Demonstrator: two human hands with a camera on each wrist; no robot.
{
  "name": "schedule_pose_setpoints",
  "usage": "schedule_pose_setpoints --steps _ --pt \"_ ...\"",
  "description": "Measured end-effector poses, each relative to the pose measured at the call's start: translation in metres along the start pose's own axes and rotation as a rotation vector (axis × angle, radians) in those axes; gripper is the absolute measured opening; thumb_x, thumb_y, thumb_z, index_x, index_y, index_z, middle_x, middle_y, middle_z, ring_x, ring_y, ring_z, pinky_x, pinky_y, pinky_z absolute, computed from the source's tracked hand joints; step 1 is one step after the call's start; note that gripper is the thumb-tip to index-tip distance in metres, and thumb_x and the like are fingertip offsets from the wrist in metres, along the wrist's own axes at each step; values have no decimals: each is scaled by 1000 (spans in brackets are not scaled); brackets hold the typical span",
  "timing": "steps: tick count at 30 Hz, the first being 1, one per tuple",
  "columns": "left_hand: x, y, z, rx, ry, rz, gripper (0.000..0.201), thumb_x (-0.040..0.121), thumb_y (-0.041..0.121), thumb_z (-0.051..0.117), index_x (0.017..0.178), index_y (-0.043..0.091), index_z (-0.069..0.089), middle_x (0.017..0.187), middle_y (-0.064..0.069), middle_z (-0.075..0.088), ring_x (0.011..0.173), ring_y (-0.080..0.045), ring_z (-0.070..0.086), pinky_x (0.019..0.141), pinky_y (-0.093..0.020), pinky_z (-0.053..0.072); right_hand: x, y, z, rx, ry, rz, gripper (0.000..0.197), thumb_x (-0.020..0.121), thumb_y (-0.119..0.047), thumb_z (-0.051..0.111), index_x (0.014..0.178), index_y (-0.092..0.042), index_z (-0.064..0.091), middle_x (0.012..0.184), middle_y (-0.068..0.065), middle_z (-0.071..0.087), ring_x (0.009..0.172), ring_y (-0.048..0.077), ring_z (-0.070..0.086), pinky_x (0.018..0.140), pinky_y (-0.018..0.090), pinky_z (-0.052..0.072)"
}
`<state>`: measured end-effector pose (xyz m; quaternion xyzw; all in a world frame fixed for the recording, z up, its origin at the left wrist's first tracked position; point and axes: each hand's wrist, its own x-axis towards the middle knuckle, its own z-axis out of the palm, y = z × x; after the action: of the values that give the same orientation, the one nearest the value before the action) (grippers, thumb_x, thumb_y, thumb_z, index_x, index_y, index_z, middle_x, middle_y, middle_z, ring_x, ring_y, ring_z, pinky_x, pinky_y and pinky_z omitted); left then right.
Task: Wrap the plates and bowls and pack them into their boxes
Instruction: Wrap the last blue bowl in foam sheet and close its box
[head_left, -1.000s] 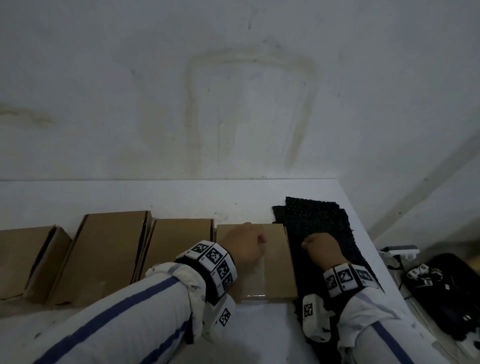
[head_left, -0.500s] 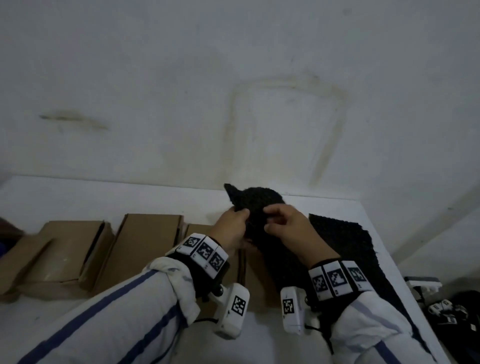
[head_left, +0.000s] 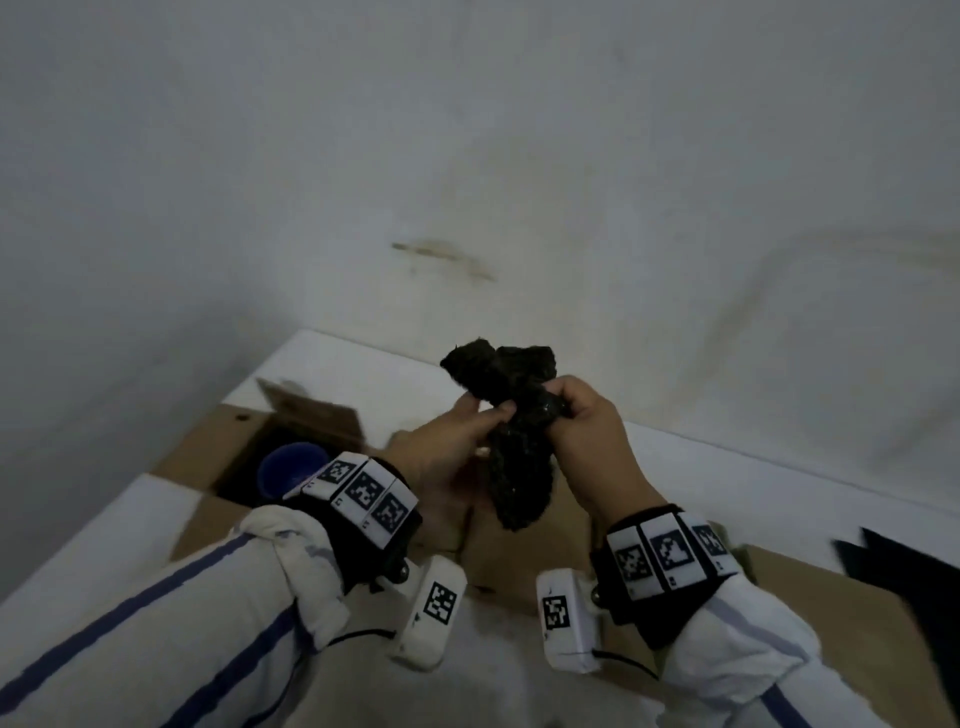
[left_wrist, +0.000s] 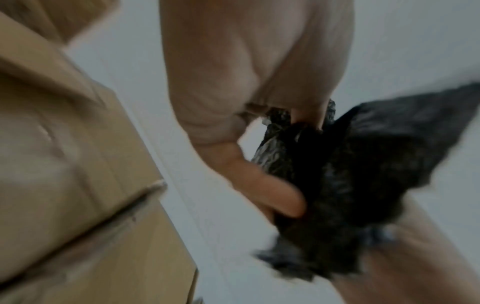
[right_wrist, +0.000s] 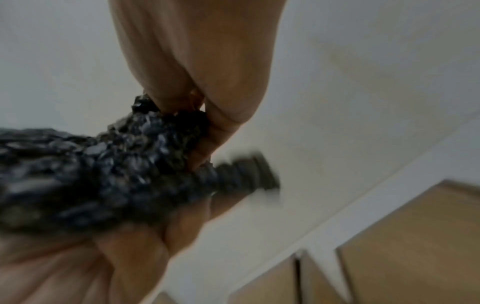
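A crumpled sheet of black bubble wrap (head_left: 517, 447) is held up above the white counter (head_left: 130, 525) between both hands. It is pinched by the thumb and fingers of the left hand (head_left: 447, 447), and the fingers of the right hand (head_left: 587, 431) are curled tightly round its bunched middle. An open cardboard box (head_left: 291, 415) with a blue bowl (head_left: 291, 470) inside is seen at the left, with closed boxes (head_left: 524, 551) lying below the hands.

Packing station, plain room: white worktop (head_left: 358, 364) against stained white wall (head_left: 467, 156); brown cardboard boxes (head_left: 519, 551) on worktop.
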<state>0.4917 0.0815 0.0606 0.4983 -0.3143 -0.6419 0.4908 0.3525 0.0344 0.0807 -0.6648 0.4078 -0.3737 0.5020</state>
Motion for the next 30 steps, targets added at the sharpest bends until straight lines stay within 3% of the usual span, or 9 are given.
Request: schedule_pose_setpoints --steps 3,6,10,13,16,19,22,26,30 --pt "-24 21 -60 -20 98 141 43 83 13 62 125 20 54 119 -21 62 111 -39 59 94 -50 49 11 -13 70 -124 -67 -116 15 80 -2 63 81 -17 66 96 7 62 93 22 60 84 36 51" --pt "-46 35 -118 65 272 254 26 81 -9 57 106 -8 61 99 -24 65 93 -34 62 82 -41 51 18 -26 118 -72 -230 -70 16 70 -19 58 83 -21 68 113 5 52 108 20 55 92 33 47" --pt "-63 37 -170 279 351 279 24 70 9 71 92 0 68 94 -20 70 92 -36 67 85 -45 54 29 -32 165 -48 -368 -19 12 83 -25 66 73 -29 61 86 -3 61 81 13 59 72 29 46" --pt "-67 32 -195 436 389 297 10 76 -1 64 79 9 65 72 -1 66 66 -13 61 61 -17 48 37 -32 197 -296 -374 -74 24 84 -14 65 91 -31 49 88 -5 58 85 19 58 71 30 48" --pt "-66 26 -212 625 352 248 14 69 13 63 83 17 64 81 -4 67 74 -15 61 69 -26 49 45 -29 212 -549 -456 -143 50 83 -3 57 126 -26 47 97 -2 59 91 21 57 71 18 43" --pt "-48 11 -233 595 440 193 27 81 -3 56 75 23 60 86 -6 65 79 -21 60 67 -28 49 54 -21 215 -851 -465 -186 39 83 1 50 115 -18 63 108 10 55 105 28 54 79 22 37" --pt "-30 3 -247 888 555 124 19 86 6 51 86 25 56 105 -7 56 83 -22 57 65 -25 43 57 -14 215 -1085 -510 -222 29 88 -3 48 108 -13 66 101 9 44 99 32 54 73 26 37" --pt "-16 1 -251 1077 440 13 34 87 9 53 119 22 50 118 -6 37 93 -27 55 86 -33 47 56 -1 226 -1305 -706 -208 23 87 -11 52 105 -7 67 125 16 50 107 30 57 83 32 49" --pt "-5 2 -256 1104 347 -4 34 84 1 51 110 20 41 102 -9 57 87 -25 59 76 -34 49 57 2 234 -1430 -908 -104 31 94 -21 46 106 0 65 94 12 61 85 22 57 73 30 46"
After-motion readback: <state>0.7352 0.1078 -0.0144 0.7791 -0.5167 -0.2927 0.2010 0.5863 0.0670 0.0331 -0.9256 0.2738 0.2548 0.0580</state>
